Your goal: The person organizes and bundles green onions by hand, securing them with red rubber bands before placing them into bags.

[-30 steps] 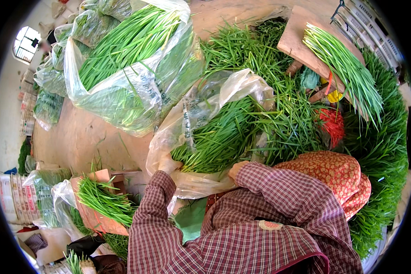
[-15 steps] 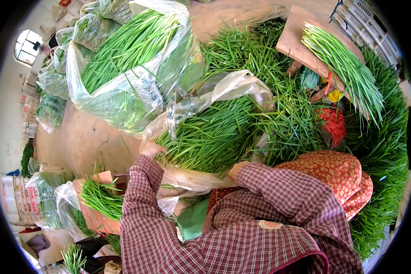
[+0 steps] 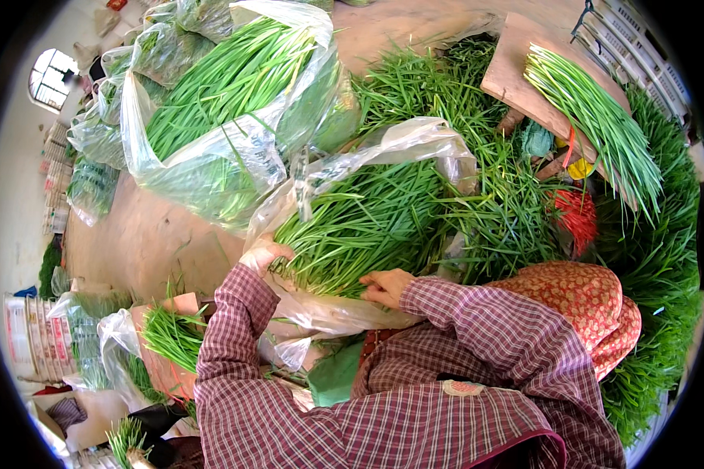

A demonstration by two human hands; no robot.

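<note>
A clear plastic bag lies open in front of me, filled with long green garlic chives. My left hand is closed on the bag's left rim, its fingertips against the ends of the chives. At the near side of the bag, my right hand rests over the chives with its fingers bent in and pointing left. Whether those fingers pinch leaves or plastic is hidden. Behind this bag stands another open plastic bag, also packed with chives.
A bundle of chives lies on a tilted board at the far right. Loose chives are heaped beside my bag, near red ties. Several filled bags stand at the left. A smaller bunch sits near my left sleeve.
My right hand has moved left and inward, from the bag's near rim onto the chives. The left hand stays at the left rim, its fingers shifted slightly.
</note>
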